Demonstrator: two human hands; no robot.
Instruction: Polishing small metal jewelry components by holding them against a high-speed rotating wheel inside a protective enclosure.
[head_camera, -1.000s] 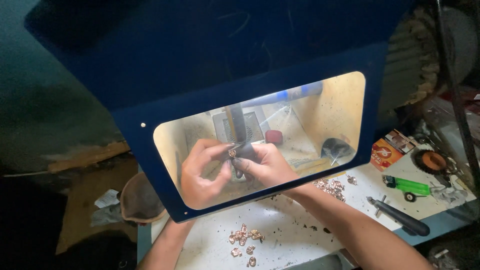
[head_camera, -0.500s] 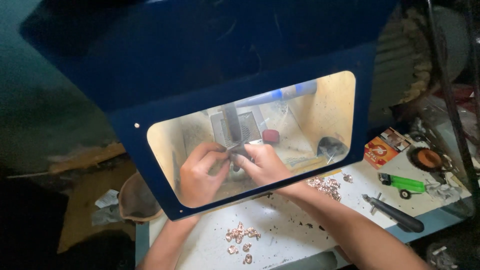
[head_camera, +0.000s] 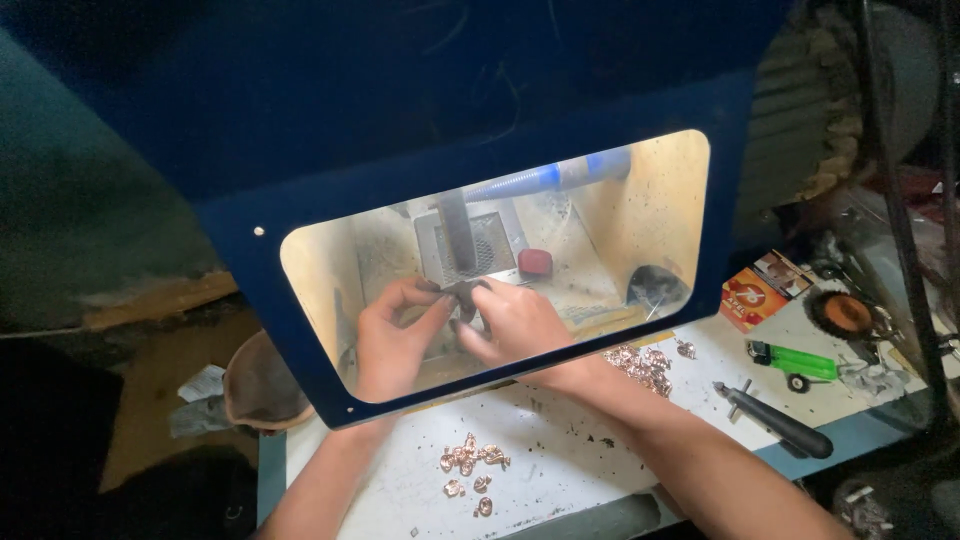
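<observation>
Behind the window, my left hand and right hand have their fingers clamped together on a small metal piece, pressing it against the spindle just above; I judge steady pressure is needed next.

Both hands, the left hand and right hand, drifted slightly lower behind the window, fingers pinched closer around the small dark piece.
</observation>
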